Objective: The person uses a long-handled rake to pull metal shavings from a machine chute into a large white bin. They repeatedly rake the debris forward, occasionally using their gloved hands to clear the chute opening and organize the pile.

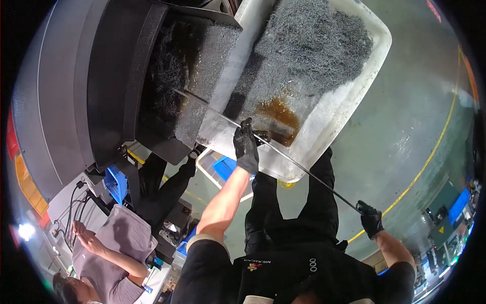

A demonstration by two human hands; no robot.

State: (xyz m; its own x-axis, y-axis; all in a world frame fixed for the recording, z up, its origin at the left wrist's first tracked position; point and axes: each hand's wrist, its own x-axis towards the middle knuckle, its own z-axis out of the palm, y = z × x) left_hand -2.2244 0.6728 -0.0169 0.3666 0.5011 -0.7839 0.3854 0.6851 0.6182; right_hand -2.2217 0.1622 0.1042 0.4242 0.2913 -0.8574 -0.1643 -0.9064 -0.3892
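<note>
A long thin metal rod [314, 177] runs slantwise from upper left to lower right. My left hand [246, 147], in a black glove, is closed around its middle, over the near edge of the white bin. My right hand [371, 219], gloved the same way, grips the rod's near end, off to the right. The far tip lies among curly metal shavings [169, 81] in the dark machine's chute [172, 147]. Beside the chute, the large white bin [324, 134] holds a big heap of grey shavings [316, 43] and a brown oily puddle [280, 112].
The dark machine housing [109, 76] stands at the left. Another person [119, 238] in a grey shirt is at the lower left, near a blue basket [116, 183]. A pale tray [206, 164] with something blue is below the bin. A yellow line [420, 175] crosses the green floor.
</note>
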